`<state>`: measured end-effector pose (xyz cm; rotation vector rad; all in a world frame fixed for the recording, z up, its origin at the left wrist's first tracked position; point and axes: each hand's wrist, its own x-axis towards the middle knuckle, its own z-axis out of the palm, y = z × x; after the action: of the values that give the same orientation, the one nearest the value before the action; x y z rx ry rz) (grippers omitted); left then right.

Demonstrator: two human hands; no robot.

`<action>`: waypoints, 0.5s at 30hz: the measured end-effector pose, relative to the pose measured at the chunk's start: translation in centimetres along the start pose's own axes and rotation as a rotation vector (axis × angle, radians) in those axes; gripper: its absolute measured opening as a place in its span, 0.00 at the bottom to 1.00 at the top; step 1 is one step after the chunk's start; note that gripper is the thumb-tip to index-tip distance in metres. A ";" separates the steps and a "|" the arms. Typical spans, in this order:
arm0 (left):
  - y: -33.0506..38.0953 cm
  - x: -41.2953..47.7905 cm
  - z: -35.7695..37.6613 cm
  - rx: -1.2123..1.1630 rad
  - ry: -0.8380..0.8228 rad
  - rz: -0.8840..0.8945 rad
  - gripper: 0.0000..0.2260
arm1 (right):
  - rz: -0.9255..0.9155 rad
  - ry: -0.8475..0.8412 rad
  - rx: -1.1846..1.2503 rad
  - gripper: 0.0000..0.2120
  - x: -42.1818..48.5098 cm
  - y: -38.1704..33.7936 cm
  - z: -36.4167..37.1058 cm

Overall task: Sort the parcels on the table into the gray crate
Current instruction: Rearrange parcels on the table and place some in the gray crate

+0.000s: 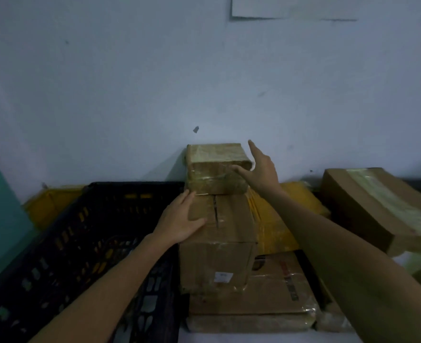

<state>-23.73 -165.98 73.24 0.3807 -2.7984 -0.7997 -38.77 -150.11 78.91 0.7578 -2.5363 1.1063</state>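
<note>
Just left of the spread right hand (260, 172) sits the small parcel (215, 164).

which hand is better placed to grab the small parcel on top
Right: the right hand is open beside the small parcel, while the left hand rests flat on the bigger box below.

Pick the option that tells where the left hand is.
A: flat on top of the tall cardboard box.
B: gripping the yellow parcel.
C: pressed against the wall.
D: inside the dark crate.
A: the left hand lies with straight fingers on the top of the tall cardboard box, right of the dark crate.
</note>
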 end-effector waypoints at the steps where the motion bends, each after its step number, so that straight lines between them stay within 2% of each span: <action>1: 0.6 -0.7 -0.4 0.011 0.023 0.009 0.35 | -0.009 0.008 0.000 0.40 -0.4 0.0 -1.0; 4: 4.0 -2.4 -1.0 -0.034 0.102 0.074 0.31 | -0.019 0.029 -0.012 0.38 -2.2 0.3 -4.9; 8: 12.0 -3.8 1.1 -0.100 0.165 0.174 0.27 | -0.022 0.048 -0.030 0.34 -5.9 1.9 -12.3; 15: 28.0 -6.5 9.9 -0.238 0.076 0.464 0.20 | 0.169 0.250 -0.075 0.31 -15.2 9.6 -28.6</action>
<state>-25.47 -136.23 79.31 -0.2639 -2.5254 -0.9577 -30.58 -118.09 85.70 0.3649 -2.4451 1.0751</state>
